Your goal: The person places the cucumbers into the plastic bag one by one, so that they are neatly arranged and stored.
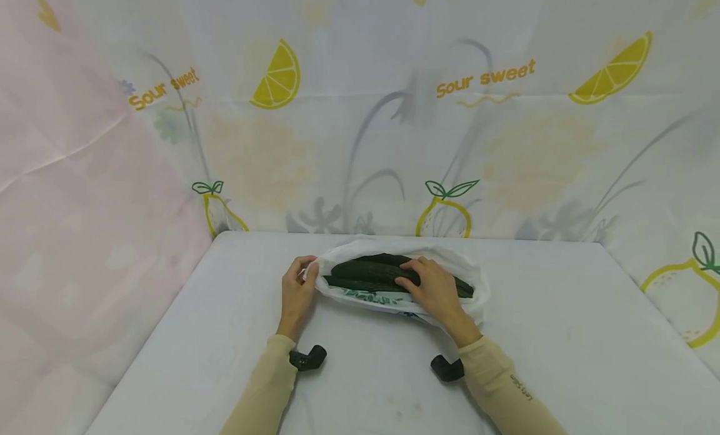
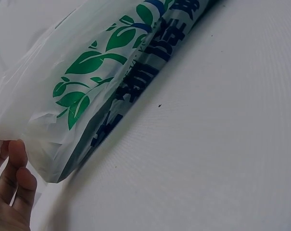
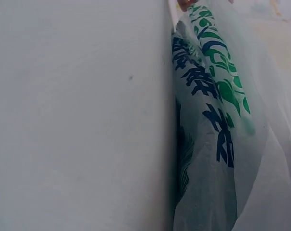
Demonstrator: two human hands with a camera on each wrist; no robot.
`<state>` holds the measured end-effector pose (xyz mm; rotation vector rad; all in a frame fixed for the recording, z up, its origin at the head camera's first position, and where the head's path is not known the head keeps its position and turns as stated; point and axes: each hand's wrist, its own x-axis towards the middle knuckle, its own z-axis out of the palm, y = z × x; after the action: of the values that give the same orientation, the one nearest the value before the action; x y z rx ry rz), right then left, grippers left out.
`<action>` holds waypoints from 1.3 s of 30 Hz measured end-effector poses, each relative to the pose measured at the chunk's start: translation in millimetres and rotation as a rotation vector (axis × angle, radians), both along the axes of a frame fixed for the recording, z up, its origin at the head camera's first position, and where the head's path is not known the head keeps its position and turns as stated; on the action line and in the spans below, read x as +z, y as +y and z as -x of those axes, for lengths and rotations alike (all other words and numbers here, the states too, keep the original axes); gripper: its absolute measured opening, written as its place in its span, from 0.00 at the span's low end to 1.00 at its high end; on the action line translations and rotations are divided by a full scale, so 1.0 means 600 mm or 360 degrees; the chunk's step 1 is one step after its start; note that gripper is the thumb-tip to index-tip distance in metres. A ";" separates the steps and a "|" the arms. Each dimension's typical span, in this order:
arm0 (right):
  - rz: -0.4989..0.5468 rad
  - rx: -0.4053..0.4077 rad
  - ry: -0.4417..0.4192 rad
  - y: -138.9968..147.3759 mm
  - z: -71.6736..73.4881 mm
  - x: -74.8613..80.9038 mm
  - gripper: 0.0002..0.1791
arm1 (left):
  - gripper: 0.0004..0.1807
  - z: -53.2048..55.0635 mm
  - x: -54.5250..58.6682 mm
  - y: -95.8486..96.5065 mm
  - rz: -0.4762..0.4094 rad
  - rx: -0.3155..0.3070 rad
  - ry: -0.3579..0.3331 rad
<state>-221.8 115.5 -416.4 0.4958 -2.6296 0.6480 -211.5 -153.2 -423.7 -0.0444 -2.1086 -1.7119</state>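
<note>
A white plastic bag (image 1: 462, 262) with green leaf prints and dark blue lettering lies sideways on the table, its mouth spread wide. Inside it are several long dark green cucumbers (image 1: 360, 271), lying side by side. My left hand (image 1: 297, 295) pinches the bag's left edge. In the left wrist view, the curled fingers (image 2: 19, 153) are at the corner of the printed bag (image 2: 39, 91). Reaching into the mouth, my right hand (image 1: 437, 291) grips a cucumber between thumb and fingers. The right wrist view has the bag's printed side (image 3: 203, 139), while that hand's grip is out of sight.
The white table (image 1: 562, 322) extends around the bag on both sides. Behind it hangs a cloth backdrop (image 1: 349, 129) printed with lemons and words. Black wrist cameras, one on the left wrist (image 1: 308, 358) and one on the right (image 1: 447, 368), hang near the tabletop.
</note>
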 end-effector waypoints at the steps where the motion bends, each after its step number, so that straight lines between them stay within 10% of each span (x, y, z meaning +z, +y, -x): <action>1: -0.0007 0.0009 0.0012 0.000 -0.001 -0.001 0.17 | 0.11 0.000 -0.001 0.000 0.0002 0.0002 0.0001; 39: -0.0128 0.0210 -0.0157 0.013 -0.005 0.015 0.19 | 0.12 0.000 0.001 0.001 0.0095 -0.0005 -0.0053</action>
<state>-219.0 123.3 -407.5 0.6824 -2.7422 0.6235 -211.7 -152.8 -422.9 -0.0373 -2.1847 -1.6621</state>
